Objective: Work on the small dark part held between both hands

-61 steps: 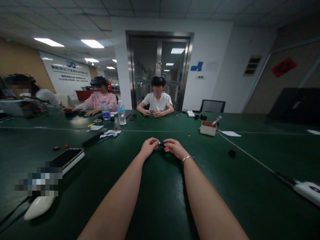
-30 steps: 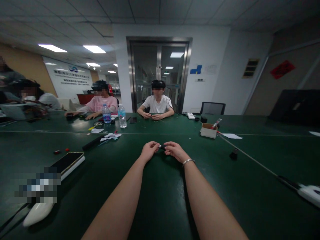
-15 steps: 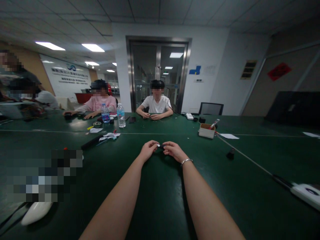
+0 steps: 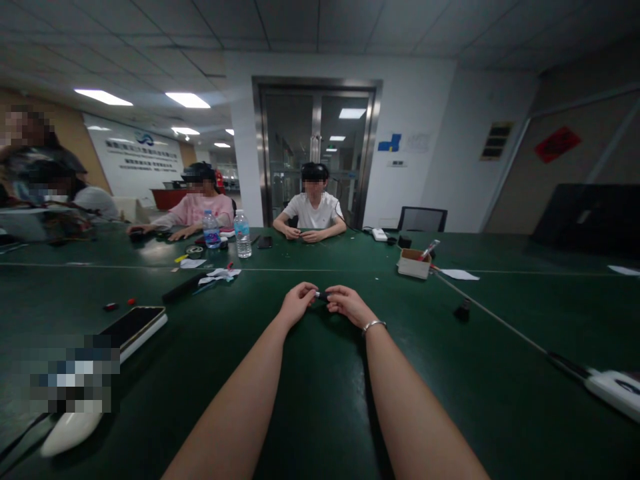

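Note:
A small black stick-like thing with a silvery end point(image 4: 321, 296) is held level between my two hands, over the green tabletop; its exact kind is too small to make out. My left hand point(image 4: 299, 303) pinches the silvery end on the left. The black end sits in the fingertips of my right hand point(image 4: 347, 305), whose wrist wears a silver bangle. My fingers hide both ends of the thing in part.
Left of my arms, a phone point(image 4: 131, 328) lies on a white object. Beyond are a black tube point(image 4: 185, 287), scraps of paper and two water bottles point(image 4: 243, 235). A small box point(image 4: 414, 264) and a cable point(image 4: 493, 316) lie right. A person point(image 4: 314, 208) sits opposite.
My hands keep their pinch on the small black thing, with hardly any shift. The camera view has tilted slightly, and the standing person at far left has moved a little.

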`<act>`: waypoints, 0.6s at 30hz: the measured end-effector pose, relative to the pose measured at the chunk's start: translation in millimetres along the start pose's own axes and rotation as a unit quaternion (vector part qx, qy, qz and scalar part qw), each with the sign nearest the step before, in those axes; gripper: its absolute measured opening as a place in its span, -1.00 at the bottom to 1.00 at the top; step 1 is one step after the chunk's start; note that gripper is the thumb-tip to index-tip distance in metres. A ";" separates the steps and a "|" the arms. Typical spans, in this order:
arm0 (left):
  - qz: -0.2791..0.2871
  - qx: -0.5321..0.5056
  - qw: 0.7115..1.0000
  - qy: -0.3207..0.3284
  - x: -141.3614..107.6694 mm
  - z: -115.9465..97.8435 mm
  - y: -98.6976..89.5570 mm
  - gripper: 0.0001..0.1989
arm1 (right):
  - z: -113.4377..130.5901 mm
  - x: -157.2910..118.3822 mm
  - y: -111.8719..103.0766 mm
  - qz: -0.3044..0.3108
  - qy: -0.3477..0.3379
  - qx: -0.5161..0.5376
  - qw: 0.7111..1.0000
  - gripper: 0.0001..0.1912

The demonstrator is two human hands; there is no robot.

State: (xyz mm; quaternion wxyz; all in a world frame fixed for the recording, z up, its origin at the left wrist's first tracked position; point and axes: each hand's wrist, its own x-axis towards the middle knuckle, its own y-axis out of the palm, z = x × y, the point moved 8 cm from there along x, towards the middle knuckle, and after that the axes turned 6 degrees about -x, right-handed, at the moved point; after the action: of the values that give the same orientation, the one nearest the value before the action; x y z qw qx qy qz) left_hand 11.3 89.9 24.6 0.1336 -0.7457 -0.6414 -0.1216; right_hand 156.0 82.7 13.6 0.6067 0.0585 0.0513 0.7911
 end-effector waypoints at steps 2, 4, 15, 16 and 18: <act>0.000 -0.007 1.000 -0.001 0.8 1.1 0.7 -0.73 | -0.3 0.2 -0.3 -0.002 -0.001 0.000 1.000 -0.77; -0.002 -0.011 1.000 -0.007 1.5 3.3 0.8 -0.72 | -0.3 0.5 -0.7 -0.004 -0.005 0.003 1.000 -0.77; -0.009 0.022 0.999 -0.022 3.6 8.9 -1.4 -0.68 | -0.6 0.9 0.2 0.004 -0.011 -0.009 1.000 -0.77; -0.009 0.026 0.999 -0.023 3.7 9.6 -1.5 -0.67 | -0.7 1.1 0.0 0.003 -0.012 -0.010 1.000 -0.77; -0.008 0.028 0.999 -0.027 3.4 10.6 -1.1 -0.65 | -1.1 1.3 -0.5 0.001 -0.011 -0.011 1.000 -0.77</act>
State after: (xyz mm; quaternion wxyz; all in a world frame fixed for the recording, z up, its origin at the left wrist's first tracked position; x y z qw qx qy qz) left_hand 10.9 97.1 15.9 0.1359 -0.7393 -0.6540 -0.0848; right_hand 155.9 84.1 12.6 0.6067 0.0608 0.0360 0.7918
